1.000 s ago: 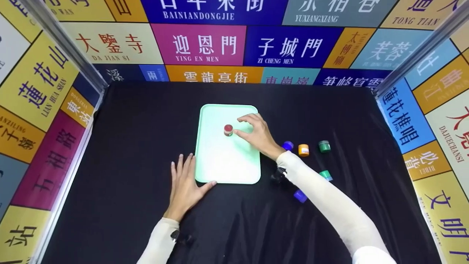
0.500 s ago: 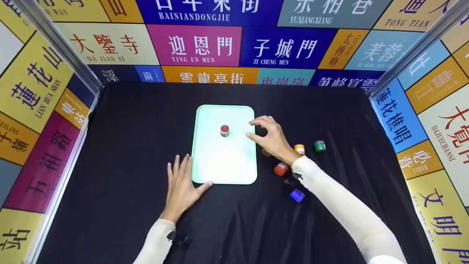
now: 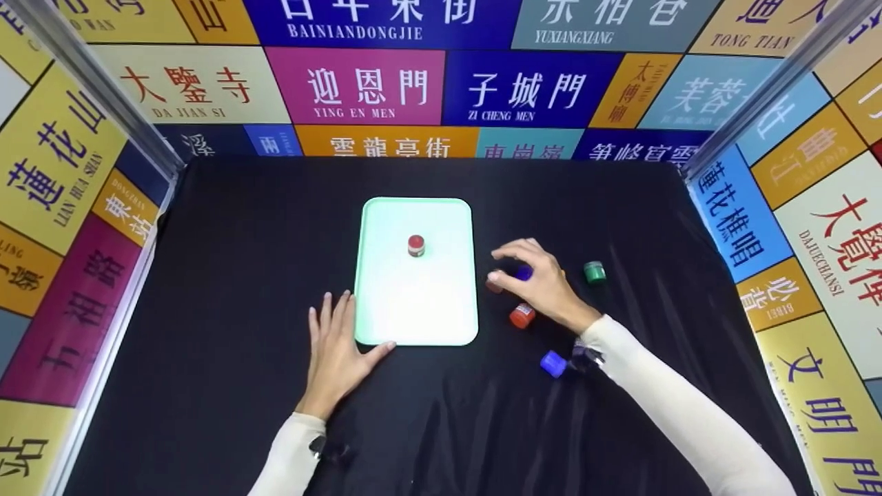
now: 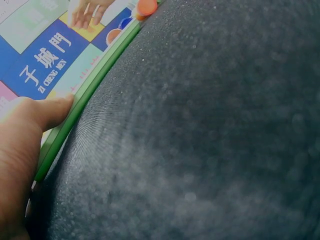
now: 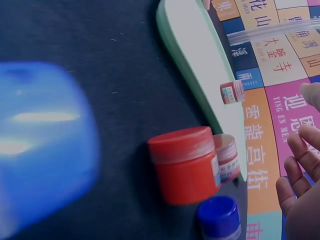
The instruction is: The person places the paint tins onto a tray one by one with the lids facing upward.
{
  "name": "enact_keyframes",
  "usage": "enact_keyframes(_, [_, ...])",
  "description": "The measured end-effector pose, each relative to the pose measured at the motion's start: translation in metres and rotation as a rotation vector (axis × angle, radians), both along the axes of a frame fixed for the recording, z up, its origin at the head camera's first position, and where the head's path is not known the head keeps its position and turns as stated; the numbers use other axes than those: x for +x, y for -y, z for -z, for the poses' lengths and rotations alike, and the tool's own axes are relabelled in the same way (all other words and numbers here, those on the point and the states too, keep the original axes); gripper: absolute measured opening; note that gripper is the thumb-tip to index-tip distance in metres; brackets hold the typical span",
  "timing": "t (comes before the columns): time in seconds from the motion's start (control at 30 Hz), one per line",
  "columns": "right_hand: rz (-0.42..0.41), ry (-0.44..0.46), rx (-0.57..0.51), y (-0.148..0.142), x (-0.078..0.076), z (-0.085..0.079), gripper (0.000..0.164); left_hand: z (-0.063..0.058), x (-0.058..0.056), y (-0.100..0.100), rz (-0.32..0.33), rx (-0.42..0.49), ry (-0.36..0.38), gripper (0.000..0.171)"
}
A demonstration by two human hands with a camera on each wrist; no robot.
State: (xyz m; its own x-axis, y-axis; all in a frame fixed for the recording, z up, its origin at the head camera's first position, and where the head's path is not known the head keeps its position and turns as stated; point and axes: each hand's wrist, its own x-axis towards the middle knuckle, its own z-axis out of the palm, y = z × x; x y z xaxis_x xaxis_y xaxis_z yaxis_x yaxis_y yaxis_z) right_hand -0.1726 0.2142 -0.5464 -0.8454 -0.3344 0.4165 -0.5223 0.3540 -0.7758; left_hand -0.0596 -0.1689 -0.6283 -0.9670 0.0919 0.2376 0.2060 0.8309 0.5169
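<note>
A small dark-red paint jar stands upright on the pale green tray. My left hand lies at the tray's lower left corner, fingers straight along the left side and thumb along the near edge. My right hand hovers right of the tray, thumb and fingers apart and holding nothing. Between and below those fingers show a brownish jar and a dark blue jar. Just below the hand lies a bright red jar, large in the right wrist view with the dark blue jar beside it.
A green jar stands right of the right hand. Another blue jar lies nearer the body, close to the right wrist. Black cloth covers the table, and lettered panels rise behind and on both sides.
My right hand has drawn back from beside the dark-red jar on the tray and moved right and nearer, over the loose jars. The jar stays on the tray. The left hand keeps its place.
</note>
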Motion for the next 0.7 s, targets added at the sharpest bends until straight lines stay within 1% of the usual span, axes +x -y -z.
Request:
enact_keyframes(0.23, [0.0, -0.003, -0.019, -0.013, 0.034, -0.02, 0.034, 0.001, 0.0, 0.0, -0.003, -0.001, -0.003, 0.118])
enact_keyframes(0.43, [0.044, 0.002, -0.014, -0.028, 0.052, -0.019, 0.036, 0.0, 0.0, 0.0, -0.001, 0.003, -0.003, 0.117])
enact_keyframes(0.7, [0.085, 0.022, -0.028, -0.046, 0.066, -0.016, 0.036, 0.0, 0.001, 0.0, 0.0, -0.003, 0.004, 0.117])
